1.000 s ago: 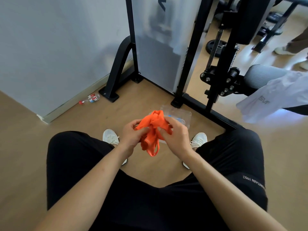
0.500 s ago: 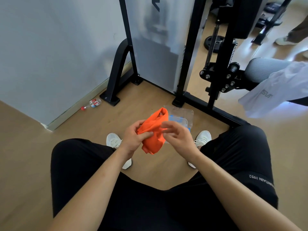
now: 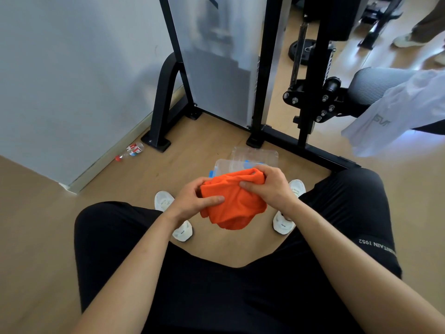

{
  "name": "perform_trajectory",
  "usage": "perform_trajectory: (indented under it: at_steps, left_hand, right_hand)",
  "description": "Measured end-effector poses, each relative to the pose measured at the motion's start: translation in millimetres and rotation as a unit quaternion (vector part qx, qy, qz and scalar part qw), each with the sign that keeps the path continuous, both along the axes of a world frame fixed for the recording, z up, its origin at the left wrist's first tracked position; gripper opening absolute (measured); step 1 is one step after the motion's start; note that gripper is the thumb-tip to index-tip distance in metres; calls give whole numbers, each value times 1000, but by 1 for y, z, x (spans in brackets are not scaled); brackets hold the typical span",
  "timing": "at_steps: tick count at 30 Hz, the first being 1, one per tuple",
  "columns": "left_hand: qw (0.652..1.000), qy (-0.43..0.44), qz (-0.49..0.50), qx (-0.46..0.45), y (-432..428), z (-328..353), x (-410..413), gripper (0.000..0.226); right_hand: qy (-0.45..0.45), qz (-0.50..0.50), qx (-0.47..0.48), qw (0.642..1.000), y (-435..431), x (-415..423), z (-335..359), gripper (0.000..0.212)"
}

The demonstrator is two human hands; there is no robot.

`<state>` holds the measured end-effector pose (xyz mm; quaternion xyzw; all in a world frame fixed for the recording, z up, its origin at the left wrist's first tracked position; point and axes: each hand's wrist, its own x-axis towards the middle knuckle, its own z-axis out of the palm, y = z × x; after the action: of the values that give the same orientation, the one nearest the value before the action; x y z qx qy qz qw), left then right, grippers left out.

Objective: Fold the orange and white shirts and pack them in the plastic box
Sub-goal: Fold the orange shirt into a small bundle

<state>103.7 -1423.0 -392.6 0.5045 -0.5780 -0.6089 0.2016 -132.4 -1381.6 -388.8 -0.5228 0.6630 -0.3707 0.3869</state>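
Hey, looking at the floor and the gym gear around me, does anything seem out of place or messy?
Yes. A plastic bottle with a red cap lies on its side by the wall's baseboard, like litter. The white shirt hangs loosely over the gym machine's grey pad, unfolded. Nothing looks spilled or broken.

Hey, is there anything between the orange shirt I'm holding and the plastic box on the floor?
Nothing visible. Left hand and right hand hold the bundled orange shirt above the clear plastic box on the wooden floor. Its near part is hidden behind the shirt; whether a lid covers it cannot be told.
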Motion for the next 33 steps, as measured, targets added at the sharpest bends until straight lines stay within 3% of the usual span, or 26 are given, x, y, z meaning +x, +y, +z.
perform_trajectory:
  at_steps: [6, 11, 13, 15, 17, 20, 26, 29, 33]
  left_hand:
    - [998, -14, 66, 4, -1, -11, -9, 35]
    - [985, -52, 144, -76, -7, -20, -7, 40]
    - [977, -80, 157, -122, -6, -19, -8, 37]
    - [965, -107, 166, -170, -2, -17, -11, 36]
    - [957, -126, 157, -207, 1, -16, -14, 38]
    - [966, -122, 121, -193, 4, -21, -18, 48]
    - [960, -154, 185, -145, 2, -24, -22, 44]
    - [953, -184, 204, -130, -1, -23, -21, 41]
    - [955, -175, 218, -103, -4, -21, -21, 43]
  right_hand:
    - [8, -56, 23, 998, -3, -2, -3, 23]
    - [-178, -35, 86, 980, 1, -2, 6, 15]
    - [-199, -26, 81, 976, 2, 1, 8, 14]
    - [-136, -49, 48, 988, 2, 7, 4, 11]
    - [-5, -107, 20, 994, 1, 13, -3, 9]
    - [119, -166, -6, 979, 2, 21, -5, 17]
    - [108, -97, -32, 989, 5, 28, -4, 11]
    - [80, -33, -48, 995, 8, 27, -5, 36]
    - [134, 173, -67, 973, 12, 27, -6, 74]
